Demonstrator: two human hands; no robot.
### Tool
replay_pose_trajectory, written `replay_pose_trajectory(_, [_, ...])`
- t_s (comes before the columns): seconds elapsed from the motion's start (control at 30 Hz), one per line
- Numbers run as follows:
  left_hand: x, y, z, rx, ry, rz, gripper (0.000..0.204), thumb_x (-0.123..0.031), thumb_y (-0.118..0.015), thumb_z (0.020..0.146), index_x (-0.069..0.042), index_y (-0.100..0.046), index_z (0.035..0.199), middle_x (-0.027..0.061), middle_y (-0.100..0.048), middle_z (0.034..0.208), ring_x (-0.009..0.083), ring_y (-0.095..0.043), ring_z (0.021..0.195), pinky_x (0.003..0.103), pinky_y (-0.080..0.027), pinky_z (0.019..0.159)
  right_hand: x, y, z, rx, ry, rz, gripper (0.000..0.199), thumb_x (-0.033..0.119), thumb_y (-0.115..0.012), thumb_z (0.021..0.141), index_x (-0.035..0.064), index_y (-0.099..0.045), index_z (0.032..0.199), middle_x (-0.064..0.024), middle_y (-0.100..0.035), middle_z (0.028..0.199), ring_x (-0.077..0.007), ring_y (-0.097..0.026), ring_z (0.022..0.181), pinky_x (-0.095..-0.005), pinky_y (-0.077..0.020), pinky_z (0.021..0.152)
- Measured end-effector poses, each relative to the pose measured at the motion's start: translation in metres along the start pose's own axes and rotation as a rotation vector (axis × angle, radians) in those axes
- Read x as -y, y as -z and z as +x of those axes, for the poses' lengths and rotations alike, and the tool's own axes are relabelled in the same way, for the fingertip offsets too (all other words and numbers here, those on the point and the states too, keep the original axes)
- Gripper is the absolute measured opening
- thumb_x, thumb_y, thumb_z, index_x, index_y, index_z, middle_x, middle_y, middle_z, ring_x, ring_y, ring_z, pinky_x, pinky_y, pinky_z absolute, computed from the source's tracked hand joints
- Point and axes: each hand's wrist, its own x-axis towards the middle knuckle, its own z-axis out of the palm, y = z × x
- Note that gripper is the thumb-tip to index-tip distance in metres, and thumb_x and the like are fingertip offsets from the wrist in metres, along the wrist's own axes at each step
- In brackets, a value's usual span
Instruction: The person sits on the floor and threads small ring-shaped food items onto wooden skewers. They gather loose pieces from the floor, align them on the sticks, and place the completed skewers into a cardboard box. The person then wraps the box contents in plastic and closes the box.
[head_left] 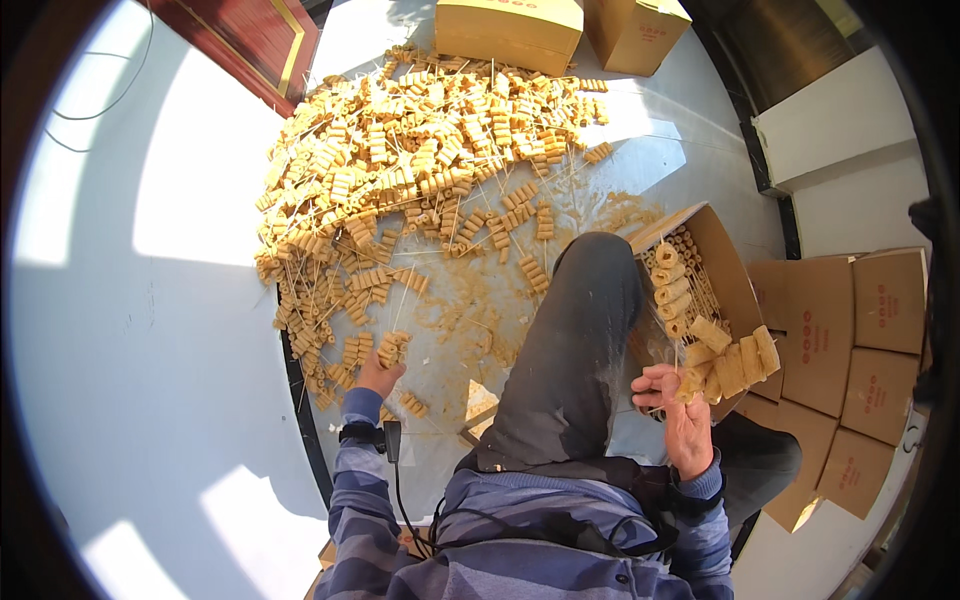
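Note:
A big heap of tan ridged rolls on thin sticks (420, 170) covers the floor ahead of me. My left hand (378, 378) grips one such skewered roll (392, 347) at the near edge of the heap. My right hand (672, 392) holds a bunch of the skewers (730, 362) fanned out beside an open cardboard box (722, 262), which has more rolls lying inside. My raised knee in dark trousers (580, 340) sits between the two hands.
Two closed cardboard boxes (510, 30) stand beyond the heap. Flattened and folded cartons (850, 360) lie at the right. A red wooden panel (250, 40) is at the upper left. Crumbs cover the floor near the knee, and a small wooden block (480, 402) lies there.

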Motion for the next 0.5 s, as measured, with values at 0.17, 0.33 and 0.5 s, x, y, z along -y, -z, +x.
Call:
replay_pose_trajectory(0.17, [-0.146, 0.047, -0.055, -0.273, -0.619, 0.499, 0.057, -0.004, -0.073, 0.077, -0.005, -0.051, 0.129, 0.0187, -0.06, 0.123, 0.0409, -0.054, 0.117, 0.047, -0.043, 0.099, 0.033, 0.022, -0.006, 0.034, 0.215, -0.231, 0.046, 0.033, -0.042, 0.111, -0.0061, -0.063, 0.121, -0.0119, -0.066, 0.122, -0.0195, -0.062, 0.111, -0.0323, -0.0486, 0.098])
replay_pose_trajectory(0.33, [-0.279, 0.057, -0.13, -0.357, -1.179, 0.713, 0.05, -0.001, -0.067, 0.076, -0.008, -0.055, 0.124, 0.012, -0.058, 0.125, 0.034, -0.053, 0.121, 0.046, -0.04, 0.104, 0.039, 0.051, -0.012, 0.122, 0.298, -0.245, 0.048, 0.035, -0.041, 0.111, -0.0054, -0.062, 0.126, -0.0118, -0.065, 0.127, -0.02, -0.059, 0.117, -0.0323, -0.0442, 0.103])
replay_pose_trajectory(0.5, [-0.351, 0.016, -0.178, -0.229, -1.584, 0.826, 0.039, -0.008, -0.061, 0.08, -0.009, -0.056, 0.119, 0.0096, -0.057, 0.123, 0.0299, -0.054, 0.119, 0.045, -0.04, 0.107, 0.018, 0.063, -0.019, 0.387, 0.173, -0.112, 0.051, 0.038, -0.041, 0.11, -0.0061, -0.058, 0.131, -0.0128, -0.064, 0.129, -0.0199, -0.061, 0.117, -0.0334, -0.0467, 0.102])
